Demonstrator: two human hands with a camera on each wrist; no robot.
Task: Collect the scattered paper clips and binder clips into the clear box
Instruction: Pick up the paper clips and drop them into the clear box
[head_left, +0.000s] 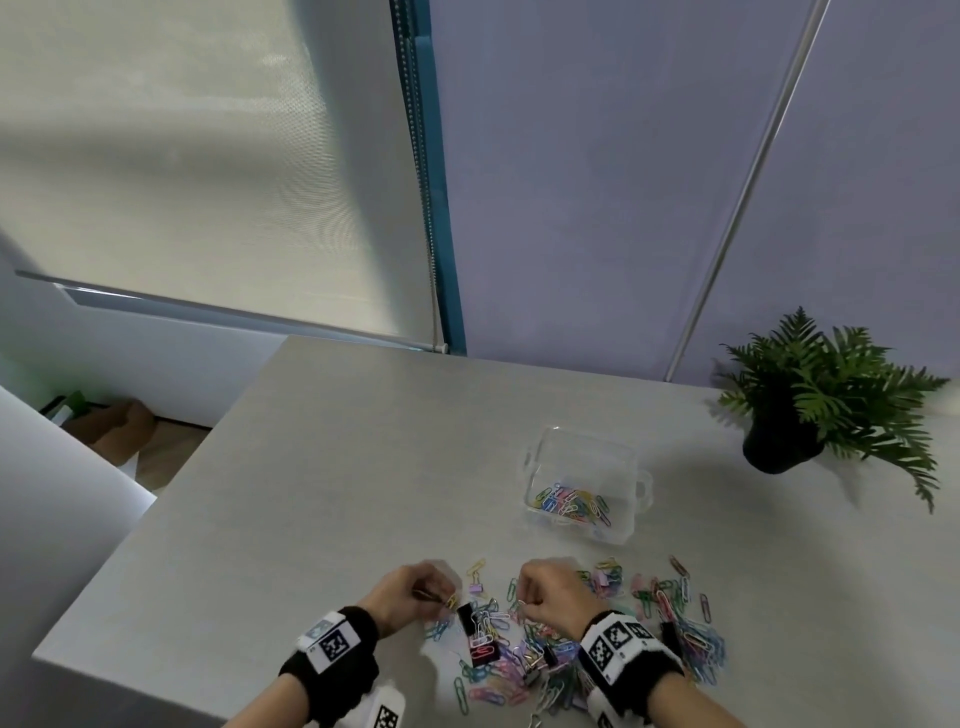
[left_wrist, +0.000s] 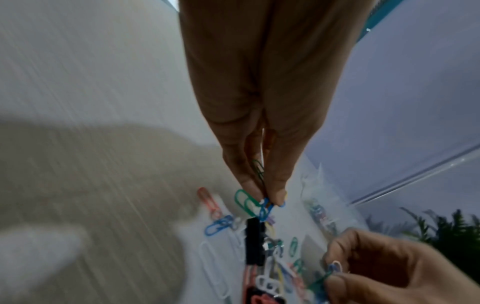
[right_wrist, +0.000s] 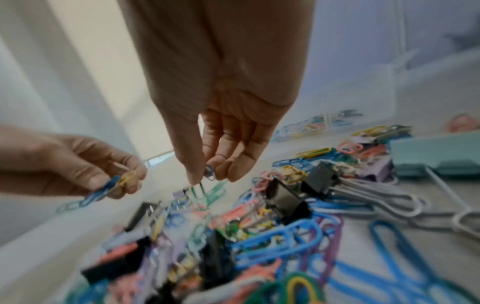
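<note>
A heap of coloured paper clips and black binder clips lies at the table's near edge. My left hand hovers at the heap's left side and pinches a few paper clips, blue, green and yellow, between thumb and fingertips. My right hand is over the heap's middle and pinches a blue and a green paper clip. The clear box stands further back on the table, open, with several coloured clips on its floor. More binder clips show in the right wrist view.
A potted fern stands at the table's back right. The grey table ends at a left edge with floor below. A window blind and a purple wall rise behind the table.
</note>
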